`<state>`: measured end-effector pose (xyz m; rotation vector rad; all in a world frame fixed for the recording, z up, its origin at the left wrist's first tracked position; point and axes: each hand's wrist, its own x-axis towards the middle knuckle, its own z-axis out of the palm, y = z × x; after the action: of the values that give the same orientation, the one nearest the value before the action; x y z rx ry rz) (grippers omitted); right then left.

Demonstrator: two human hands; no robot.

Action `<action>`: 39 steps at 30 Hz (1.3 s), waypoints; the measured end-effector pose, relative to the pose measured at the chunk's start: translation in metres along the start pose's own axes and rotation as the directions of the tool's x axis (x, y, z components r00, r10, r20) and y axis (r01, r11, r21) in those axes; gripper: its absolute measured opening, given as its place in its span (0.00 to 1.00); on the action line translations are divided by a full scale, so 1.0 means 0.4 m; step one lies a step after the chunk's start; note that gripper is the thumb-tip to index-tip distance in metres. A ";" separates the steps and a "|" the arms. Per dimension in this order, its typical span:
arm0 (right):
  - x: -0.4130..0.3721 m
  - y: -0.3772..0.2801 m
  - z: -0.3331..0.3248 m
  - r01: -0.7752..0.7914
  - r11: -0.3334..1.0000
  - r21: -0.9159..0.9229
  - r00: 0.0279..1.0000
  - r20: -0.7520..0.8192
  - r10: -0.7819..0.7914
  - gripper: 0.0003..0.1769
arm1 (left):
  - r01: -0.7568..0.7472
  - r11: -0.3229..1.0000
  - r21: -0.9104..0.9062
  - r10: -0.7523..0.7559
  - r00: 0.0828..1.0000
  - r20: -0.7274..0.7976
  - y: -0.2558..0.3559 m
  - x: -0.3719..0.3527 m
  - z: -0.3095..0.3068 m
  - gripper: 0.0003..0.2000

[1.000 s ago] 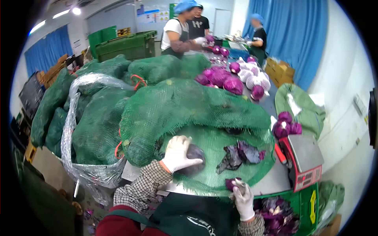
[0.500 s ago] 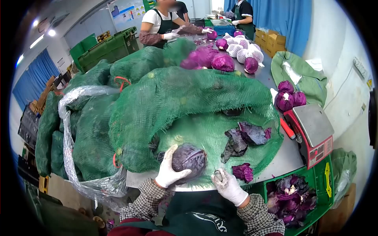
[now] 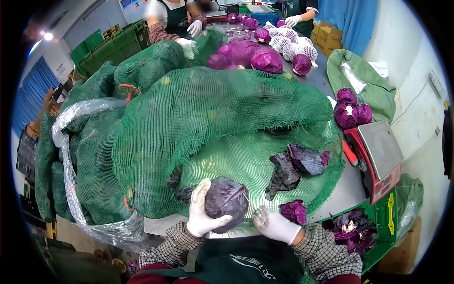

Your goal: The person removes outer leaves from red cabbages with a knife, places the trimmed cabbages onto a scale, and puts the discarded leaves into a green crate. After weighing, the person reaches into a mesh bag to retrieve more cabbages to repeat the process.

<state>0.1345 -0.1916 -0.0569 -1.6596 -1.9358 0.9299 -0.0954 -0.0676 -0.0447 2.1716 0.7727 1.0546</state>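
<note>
One mesh sack (image 3: 213, 104) ahead of left hand (image 3: 201, 217) | bright cabbages (image 3: 267, 60) farther ahead, seemingly trimmed | dark cabbage (image 3: 227, 201), seemingly untrimmed, in left hand's half-open clasp | right hand (image 3: 276, 226) near it, fingers curled, hold unclear | loose leaf (image 3: 294, 211) beside right hand

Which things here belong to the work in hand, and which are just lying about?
Likely in the work:
left hand, gripping the dark cabbage
right hand, beside it
open mesh sack
torn leaves
leaf-filled crate

Seemingly just lying about:
red scale
orange-red tool
cardboard boxes
</note>
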 end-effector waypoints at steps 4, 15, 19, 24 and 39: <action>0.031 -0.073 -0.095 -0.123 0.992 0.000 0.985 0.119 0.123 0.13 | -0.021 0.996 0.089 0.022 1.000 -0.009 0.030 0.013 0.013 0.50; 0.098 -0.003 0.042 -0.034 0.996 0.085 0.992 -0.114 0.044 0.20 | 0.146 0.799 -0.584 -0.249 0.963 -0.099 0.013 -0.052 0.012 0.52; 0.048 -0.035 0.037 0.017 0.854 0.520 0.935 -0.310 0.170 0.29 | -0.191 0.979 -0.066 0.186 0.980 -0.069 0.020 -0.039 0.015 0.51; -0.101 -0.054 -0.087 0.138 0.964 0.228 0.801 -0.598 0.026 0.44 | -0.444 0.876 -0.189 0.443 0.895 -0.049 0.123 0.069 0.095 0.52; -0.376 0.091 -0.183 -0.221 0.948 -0.229 0.436 -0.893 -0.114 0.36 | -0.061 0.760 -0.647 0.435 0.787 0.438 0.451 0.298 0.161 0.41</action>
<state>0.2402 -0.3203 -0.0174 -1.8145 -1.2444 -0.3507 0.0620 -0.1166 0.1091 1.8680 -0.1626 0.5809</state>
